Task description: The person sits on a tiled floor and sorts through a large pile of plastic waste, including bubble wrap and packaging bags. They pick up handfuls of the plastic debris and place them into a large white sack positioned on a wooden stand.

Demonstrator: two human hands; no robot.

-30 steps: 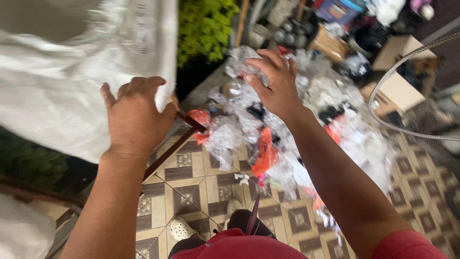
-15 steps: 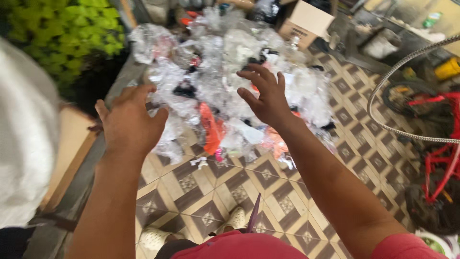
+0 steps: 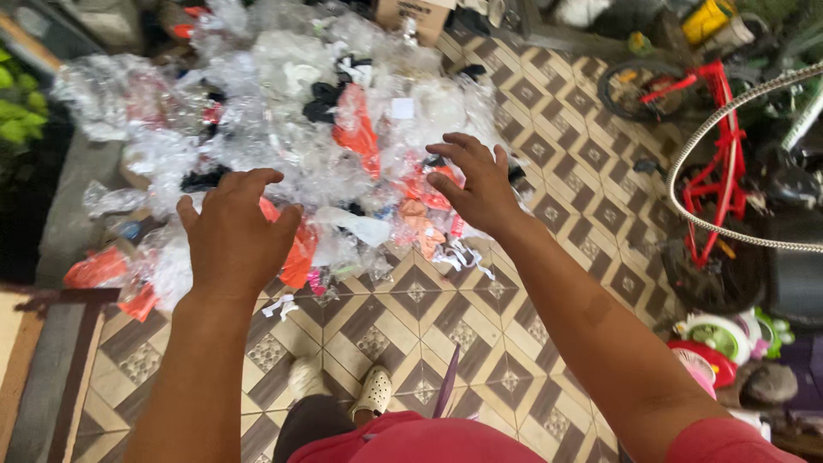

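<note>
A red bicycle (image 3: 720,146) stands well to the right of the right hand (image 3: 477,184), on the patterned tile floor (image 3: 411,326). A ribbed metal hose (image 3: 686,163) arcs over it. Green plants (image 3: 17,107) sit far left of the left hand (image 3: 233,231); a cardboard box (image 3: 413,12) lies beyond both.

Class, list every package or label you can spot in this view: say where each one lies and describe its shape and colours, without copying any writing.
Cardboard box: top edge, behind the plastic heap; brown, rectangular, a pale label on its front.
Plastic wrappers and bags: big heap on the tiled floor, ahead of both hands; clear and crumpled, with orange, red and black pieces.
White square label: on the heap, upper middle.
</note>
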